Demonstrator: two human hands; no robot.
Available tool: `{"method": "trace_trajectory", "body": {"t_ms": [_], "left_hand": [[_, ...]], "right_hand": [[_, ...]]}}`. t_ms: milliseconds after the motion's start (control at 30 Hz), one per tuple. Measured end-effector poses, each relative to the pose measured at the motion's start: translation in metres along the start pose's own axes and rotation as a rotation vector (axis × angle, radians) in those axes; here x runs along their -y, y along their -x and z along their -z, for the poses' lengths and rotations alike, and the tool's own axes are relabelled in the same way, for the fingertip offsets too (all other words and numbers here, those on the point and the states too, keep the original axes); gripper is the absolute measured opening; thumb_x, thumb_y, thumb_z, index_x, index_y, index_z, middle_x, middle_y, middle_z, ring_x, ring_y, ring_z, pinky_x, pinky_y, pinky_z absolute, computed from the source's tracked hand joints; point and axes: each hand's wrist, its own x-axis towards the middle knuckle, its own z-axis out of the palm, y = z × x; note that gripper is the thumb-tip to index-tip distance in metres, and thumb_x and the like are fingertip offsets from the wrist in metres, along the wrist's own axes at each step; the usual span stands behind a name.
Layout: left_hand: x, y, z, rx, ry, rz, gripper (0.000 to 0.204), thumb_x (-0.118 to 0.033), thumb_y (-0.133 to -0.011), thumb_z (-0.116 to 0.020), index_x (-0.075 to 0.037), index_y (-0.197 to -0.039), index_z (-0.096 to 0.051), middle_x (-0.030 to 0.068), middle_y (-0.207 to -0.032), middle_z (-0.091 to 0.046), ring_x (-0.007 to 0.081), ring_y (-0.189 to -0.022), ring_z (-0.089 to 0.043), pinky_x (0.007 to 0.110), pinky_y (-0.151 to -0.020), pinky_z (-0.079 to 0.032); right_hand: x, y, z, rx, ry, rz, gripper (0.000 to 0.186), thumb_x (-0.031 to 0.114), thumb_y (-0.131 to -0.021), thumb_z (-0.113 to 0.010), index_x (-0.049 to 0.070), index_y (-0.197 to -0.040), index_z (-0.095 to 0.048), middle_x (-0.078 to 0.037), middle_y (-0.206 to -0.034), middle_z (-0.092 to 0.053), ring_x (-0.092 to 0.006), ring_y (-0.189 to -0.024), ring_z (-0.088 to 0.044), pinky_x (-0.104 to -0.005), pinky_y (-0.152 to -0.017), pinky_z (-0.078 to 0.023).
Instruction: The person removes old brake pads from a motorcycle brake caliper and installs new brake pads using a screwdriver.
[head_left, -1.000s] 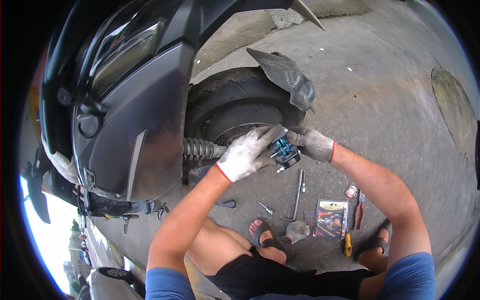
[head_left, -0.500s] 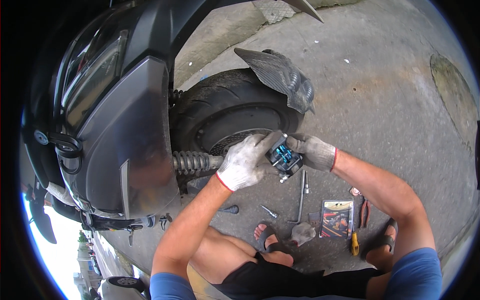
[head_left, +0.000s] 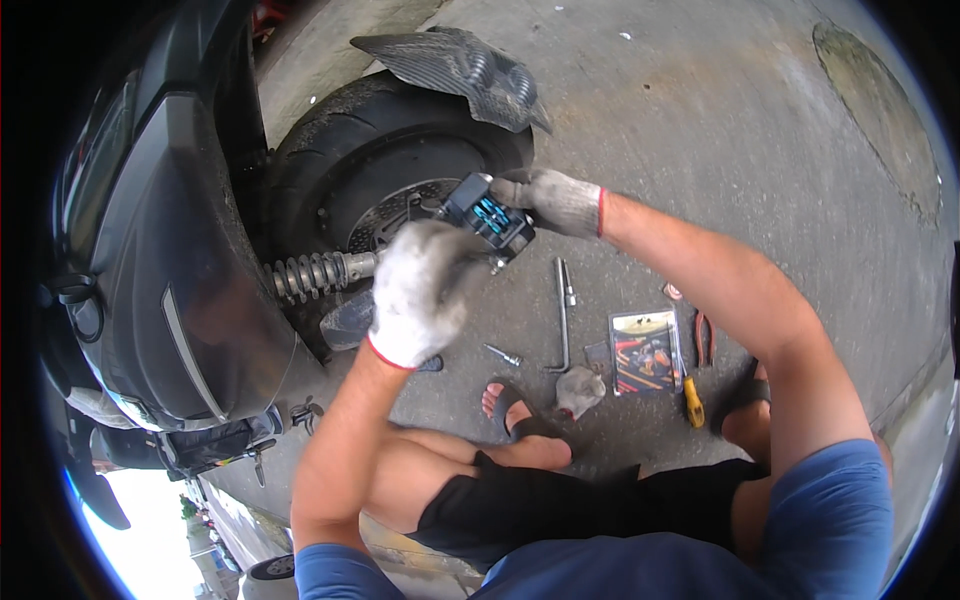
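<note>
A dark brake caliper with bright blue parts inside is held up beside the rear wheel. My gloved right hand grips it from its right end. Close to its lower left side is my gloved left hand, smeared by motion with its fingers mostly hidden. Behind the caliper, the perforated brake disc shows on the wheel, partly covered. A coil-spring shock absorber runs to the left of the disc.
The scooter's dark body fills the left side. A mudguard juts over the tyre. On the ground lie an L-shaped wrench, a socket piece, a flat printed package, a yellow-handled screwdriver, pliers and a crumpled grey glove.
My left hand has come off the caliper's left side and dropped lower left. The right hand still holds the caliper. The whole view has shifted, with the scene sliding left and up.
</note>
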Motion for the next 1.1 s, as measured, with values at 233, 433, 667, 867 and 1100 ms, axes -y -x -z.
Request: {"method": "trace_trajectory", "body": {"t_ms": [233, 433, 667, 867, 1100], "left_hand": [[0.005, 0.090, -0.096, 1.114, -0.027, 0.466, 0.025, -0.023, -0.091, -0.058, -0.005, -0.105, -0.068, 0.0210, -0.106, -0.070, 0.0411, -0.103, -0.066, 0.051, -0.088, -0.052], [0.034, 0.188, -0.181, 1.114, -0.164, 1.316, 0.038, -0.023, -0.088, -0.058, -0.007, -0.119, -0.072, 0.0213, -0.126, -0.065, 0.0352, -0.119, -0.064, 0.044, -0.101, -0.052], [0.009, 0.217, -0.201, 0.955, -0.055, 1.613, 0.049, -0.044, -0.094, -0.053, -0.008, -0.122, -0.071, 0.0177, -0.135, -0.062, 0.0333, -0.128, -0.058, 0.044, -0.105, -0.049], [0.018, 0.229, -0.213, 0.844, -0.018, 1.641, 0.049, -0.045, -0.092, -0.055, -0.008, -0.118, -0.072, 0.0207, -0.129, -0.064, 0.0348, -0.125, -0.059, 0.044, -0.103, -0.050], [0.015, 0.229, -0.217, 0.708, 0.055, 1.690, 0.047, -0.037, -0.084, -0.060, -0.004, -0.115, -0.073, 0.0259, -0.122, -0.066, 0.0377, -0.119, -0.062, 0.044, -0.102, -0.050]], "right_hand": [[-0.011, -0.002, 0.002, -0.057, -0.113, -0.004, 0.053, 0.044, -0.101, -0.060, -0.004, -0.123, -0.064, -0.008, -0.107, -0.072, -0.0140, -0.094, -0.066, -0.0330, -0.087, -0.052], [-0.010, -0.001, -0.004, -0.065, -0.104, 0.009, 0.056, 0.043, -0.101, -0.060, -0.005, -0.128, -0.060, -0.010, -0.114, -0.069, -0.0142, -0.101, -0.063, -0.0326, -0.092, -0.050], [-0.019, 0.002, 0.007, -0.099, -0.180, 0.000, 0.062, 0.045, -0.099, -0.064, -0.006, -0.134, -0.055, -0.011, -0.120, -0.067, -0.0155, -0.108, -0.063, -0.0331, -0.095, -0.051], [-0.010, 0.001, 0.005, -0.066, -0.112, -0.007, 0.064, 0.045, -0.101, -0.060, -0.007, -0.137, -0.051, -0.012, -0.120, -0.066, -0.0160, -0.109, -0.063, -0.0340, -0.094, -0.052], [-0.007, 0.003, 0.002, -0.021, -0.078, -0.013, 0.058, 0.042, -0.104, -0.054, -0.007, -0.135, -0.052, -0.009, -0.116, -0.067, -0.0142, -0.105, -0.063, -0.0329, -0.091, -0.052]]}}
